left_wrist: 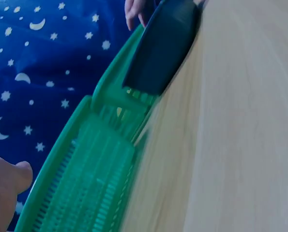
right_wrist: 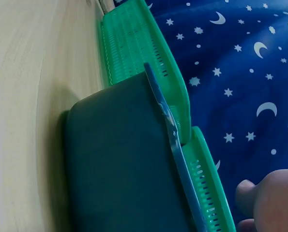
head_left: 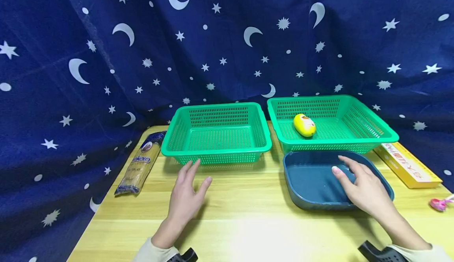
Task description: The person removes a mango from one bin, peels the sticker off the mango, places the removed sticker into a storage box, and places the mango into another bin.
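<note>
My left hand [head_left: 185, 196] is held over the table in front of the left green basket [head_left: 216, 151], fingers extended and thumb spread, holding nothing. In the left wrist view its thumb [left_wrist: 10, 179] shows beside that basket's rim. Over the dark blue basin [head_left: 315, 183] hangs my right hand [head_left: 364, 183], its fingers loosely bent and apart with nothing between them. The right wrist view shows the basin's side [right_wrist: 119, 159] close by and the right thumb [right_wrist: 248, 193] at the lower right. A yellow mango-like fruit [head_left: 304, 125] lies in the right green basket [head_left: 340, 140].
At the left edge of the table [head_left: 234, 203] lies a pack of pasta [head_left: 141, 163]. On the right are a yellow-and-white box [head_left: 408, 163] and a pink wrapped lollipop [head_left: 439, 204]. A blue curtain [head_left: 227, 57] with moons and stars hangs behind the baskets.
</note>
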Motion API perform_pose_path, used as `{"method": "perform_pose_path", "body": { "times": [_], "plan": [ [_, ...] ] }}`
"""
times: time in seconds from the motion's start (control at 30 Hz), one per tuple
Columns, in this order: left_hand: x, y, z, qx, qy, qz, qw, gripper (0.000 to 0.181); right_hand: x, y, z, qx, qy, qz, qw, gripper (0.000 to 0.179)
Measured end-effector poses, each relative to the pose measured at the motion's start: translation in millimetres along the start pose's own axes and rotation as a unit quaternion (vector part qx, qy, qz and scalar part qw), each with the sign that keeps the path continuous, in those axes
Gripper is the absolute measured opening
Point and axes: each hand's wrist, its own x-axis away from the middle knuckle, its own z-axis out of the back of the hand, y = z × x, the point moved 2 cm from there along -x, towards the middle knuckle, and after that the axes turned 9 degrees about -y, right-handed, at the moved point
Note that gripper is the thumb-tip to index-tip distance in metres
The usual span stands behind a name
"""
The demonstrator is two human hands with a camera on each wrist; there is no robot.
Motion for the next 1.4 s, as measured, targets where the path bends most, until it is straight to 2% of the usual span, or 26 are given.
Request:
{"method": "perform_pose_path", "body": {
  "times": [0.1, 0.2, 0.37, 0.5, 0.7, 0.87, 0.97, 1.03, 1.23, 1.4],
  "plan": [
    [0.2, 4.4, -5.6, 0.031, -0.011, -0.013, 0.9994, 0.063, 1.5, 0, 1, -0.001, -0.005, -0.001, 1.0, 0.053],
    [-1.5, 9.2, -11.5, 0.073, -0.041, -0.013, 0.9964, 0.057, 2.0, 0, 2, -0.004, -0.006, 0.003, 1.0, 0.049],
    [-7.6, 17.8, -21.6, 0.165, -0.106, 0.008, 0.9806, 0.05, 2.7, 3, 1, -0.007, -0.021, -0.008, 0.9997, 0.044],
    [-16.2, 25.4, -31.4, 0.223, -0.153, 0.024, 0.9624, 0.048, 3.3, 4, 2, -0.005, -0.041, -0.022, 0.9989, 0.043],
    [-29.6, 46.1, -51.8, 0.303, -0.208, 0.028, 0.9295, 0.046, 3.9, 4, 2, -0.008, -0.065, -0.037, 0.9972, 0.042],
    [-38.3, 67.4, -72.9, 0.367, -0.233, 0.034, 0.8998, 0.046, 3.6, 2, 2, -0.005, -0.071, -0.038, 0.9967, 0.041],
    [-40.8, 78.3, -82.8, 0.392, -0.237, 0.049, 0.8878, 0.046, 3.9, 2, 2, -0.005, -0.078, -0.038, 0.9962, 0.04],
    [-41.9, 85.2, -89.1, 0.401, -0.233, 0.063, 0.8838, 0.047, 4.1, 2, 2, -0.005, -0.081, -0.038, 0.996, 0.04],
    [-44.1, 109.6, -104.4, 0.396, -0.212, 0.107, 0.8868, 0.051, 6.0, 3, 3, -0.007, -0.083, -0.037, 0.9958, 0.039],
    [-53.2, 129.3, -119.5, 0.411, -0.18, 0.123, 0.8853, 0.054, 7.7, 4, 4, -0.008, -0.077, -0.033, 0.9965, 0.037]
  ]
}}
